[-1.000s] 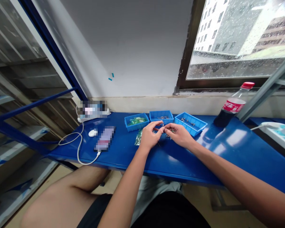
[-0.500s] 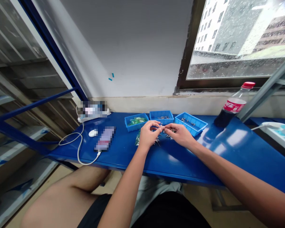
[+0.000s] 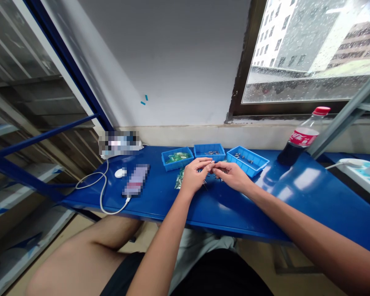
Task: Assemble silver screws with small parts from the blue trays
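My left hand (image 3: 195,176) and my right hand (image 3: 231,174) meet fingertip to fingertip above the blue table (image 3: 154,193). Both are closed in a pinch around something too small to make out. Thin metal pieces (image 3: 205,186) show on the table under and between them, partly hidden. Behind the hands stand three blue trays: the left tray (image 3: 172,166) has green packets (image 3: 178,157), the middle tray (image 3: 200,153) holds slender metal parts, and the right tray (image 3: 259,163) contains small metal parts. Another green packet (image 3: 180,179) lies beside my left hand.
A cola bottle (image 3: 302,137) stands at the right near the window. On the left lie a blurred phone (image 3: 137,180) with a white cable (image 3: 102,197), a white oval object (image 3: 120,173) and a white power strip (image 3: 123,152). A metal bar slants at far right.
The fingers of both hands have drawn closer together and shifted slightly. Less of the metal pieces beneath them shows now.
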### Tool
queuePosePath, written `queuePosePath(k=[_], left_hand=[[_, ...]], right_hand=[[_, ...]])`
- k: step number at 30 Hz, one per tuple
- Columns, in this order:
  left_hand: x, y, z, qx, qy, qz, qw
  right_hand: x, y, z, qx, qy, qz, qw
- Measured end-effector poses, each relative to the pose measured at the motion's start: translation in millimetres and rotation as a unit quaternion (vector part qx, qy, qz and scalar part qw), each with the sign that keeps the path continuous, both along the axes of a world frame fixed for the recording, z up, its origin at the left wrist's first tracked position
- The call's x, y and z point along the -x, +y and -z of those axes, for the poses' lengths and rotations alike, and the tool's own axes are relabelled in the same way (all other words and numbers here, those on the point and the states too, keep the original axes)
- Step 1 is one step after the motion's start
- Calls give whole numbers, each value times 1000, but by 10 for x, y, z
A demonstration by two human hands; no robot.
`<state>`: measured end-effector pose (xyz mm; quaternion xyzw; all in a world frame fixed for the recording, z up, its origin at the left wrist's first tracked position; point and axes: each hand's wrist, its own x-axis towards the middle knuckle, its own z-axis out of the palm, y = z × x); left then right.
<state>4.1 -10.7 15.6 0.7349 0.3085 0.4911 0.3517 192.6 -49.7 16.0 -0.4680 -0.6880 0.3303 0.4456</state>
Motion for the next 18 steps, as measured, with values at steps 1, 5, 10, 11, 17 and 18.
queuePosePath(k=[1, 5, 10, 11, 17, 18], left_hand=[[-2, 1, 1, -2, 2, 1, 1000], [-9, -8, 2, -7, 1, 4, 1000], [-21, -36, -9, -1, -10, 9, 1000], [-23, -42, -12, -1, -11, 11, 1000], [-23, -65, -27, -15, -5, 12, 1000], [-23, -68, -30, -17, -3, 12, 1000]], right_hand=[[-5, 3, 3, 11, 5, -1, 1000], [-22, 14, 18, 37, 26, 4, 999], [-10, 17, 31, 76, 89, 19, 993], [-4, 18, 33, 86, 106, 23, 990], [11, 38, 52, 83, 151, 39, 984], [11, 39, 52, 80, 151, 40, 984]])
